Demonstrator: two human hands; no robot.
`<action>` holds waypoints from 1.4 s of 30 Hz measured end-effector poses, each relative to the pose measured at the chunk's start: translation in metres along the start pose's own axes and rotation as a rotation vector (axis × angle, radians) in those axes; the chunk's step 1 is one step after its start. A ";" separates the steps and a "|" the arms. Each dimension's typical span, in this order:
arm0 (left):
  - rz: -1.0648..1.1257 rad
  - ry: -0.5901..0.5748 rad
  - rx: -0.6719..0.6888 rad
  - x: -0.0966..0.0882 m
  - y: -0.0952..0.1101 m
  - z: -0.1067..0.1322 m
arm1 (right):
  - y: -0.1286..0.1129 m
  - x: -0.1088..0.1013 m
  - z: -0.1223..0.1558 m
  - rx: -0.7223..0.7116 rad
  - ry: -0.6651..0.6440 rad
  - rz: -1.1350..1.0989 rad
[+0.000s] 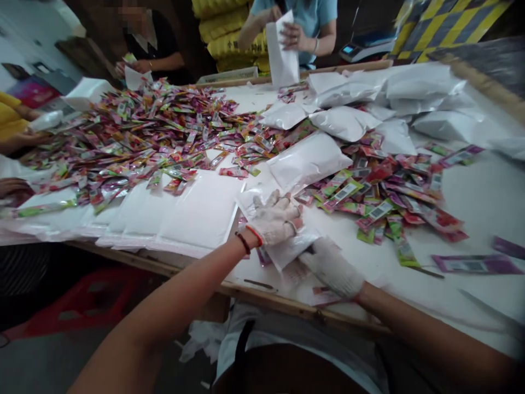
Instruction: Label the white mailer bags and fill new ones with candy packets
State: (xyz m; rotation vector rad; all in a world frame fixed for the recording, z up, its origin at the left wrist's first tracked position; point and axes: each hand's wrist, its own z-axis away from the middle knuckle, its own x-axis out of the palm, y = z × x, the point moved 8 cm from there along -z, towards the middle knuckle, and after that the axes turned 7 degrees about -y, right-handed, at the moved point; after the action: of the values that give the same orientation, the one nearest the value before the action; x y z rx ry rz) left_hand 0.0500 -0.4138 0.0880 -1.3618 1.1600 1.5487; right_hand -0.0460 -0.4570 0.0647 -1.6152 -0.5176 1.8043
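White counter [479, 202], sachets [376, 210] heaped right of white packet [290, 249]; gloved left hand [278, 220] flat atop packet, seemingly steadying it; gloved right hand [333, 268] at packet's edge, grip unclear.

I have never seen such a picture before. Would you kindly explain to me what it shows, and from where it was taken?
There is no machine here. A camera worn on a person's head looks forward and down at their own two hands, both in pale gloves. On the white table lie a large heap of colourful sachets, a smaller pile of sachets, flat white bags and plump white bags. The left hand rests on a white pouch; the right hand is at its near side, though whether its fingers grasp it, I cannot tell. Across the table, a co-worker in light blue holds an upright bag.
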 end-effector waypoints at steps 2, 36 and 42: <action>-0.018 0.076 -0.036 0.009 0.003 0.010 | 0.002 -0.004 0.016 -0.063 -0.059 0.081; -0.037 0.050 0.002 0.014 0.024 0.057 | 0.002 -0.016 0.022 -0.534 -0.318 0.495; 0.294 -0.060 -0.139 0.020 0.004 0.115 | 0.023 -0.030 -0.004 -0.414 -0.231 0.281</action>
State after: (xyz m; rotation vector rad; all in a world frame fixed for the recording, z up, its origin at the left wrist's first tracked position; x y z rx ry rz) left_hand 0.0091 -0.3060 0.0714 -1.2652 1.2795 1.8962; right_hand -0.0464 -0.4947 0.0697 -1.8320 -0.8502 2.2206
